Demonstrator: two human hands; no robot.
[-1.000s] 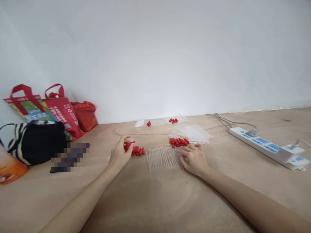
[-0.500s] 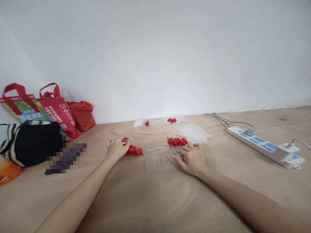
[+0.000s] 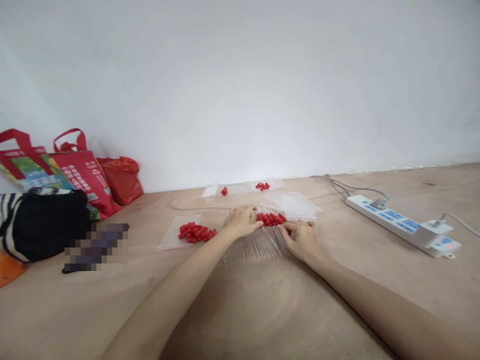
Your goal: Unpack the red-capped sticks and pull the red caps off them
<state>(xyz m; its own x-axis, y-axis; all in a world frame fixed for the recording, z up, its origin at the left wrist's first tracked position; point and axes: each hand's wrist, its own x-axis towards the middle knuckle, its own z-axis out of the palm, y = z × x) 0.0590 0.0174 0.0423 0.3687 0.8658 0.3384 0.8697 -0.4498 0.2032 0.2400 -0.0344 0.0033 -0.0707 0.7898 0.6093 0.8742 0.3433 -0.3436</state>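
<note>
A row of clear thin tubes [image 3: 250,248] lies on the wooden surface. My left hand [image 3: 242,221] rests at the far end of that row, fingers curled, its tips touching a row of red caps [image 3: 271,218]. My right hand [image 3: 301,237] lies on the right side of the tubes, fingers bent and pressed at the caps. Whether either hand pinches a cap or tube is too small to tell. A loose pile of red caps [image 3: 196,232] sits on a clear bag [image 3: 169,238] to the left, untouched.
Clear bags [image 3: 298,205] lie behind the tubes; two more with a few red caps [image 3: 262,186] sit by the wall. A white power strip [image 3: 403,224] with cables is at the right. Red shopping bags [image 3: 80,170] and a black striped bag [image 3: 39,222] stand at the left.
My left hand left the loose pile of red caps and moved right to the far end of the tube row. My right hand shifted slightly toward the caps.
</note>
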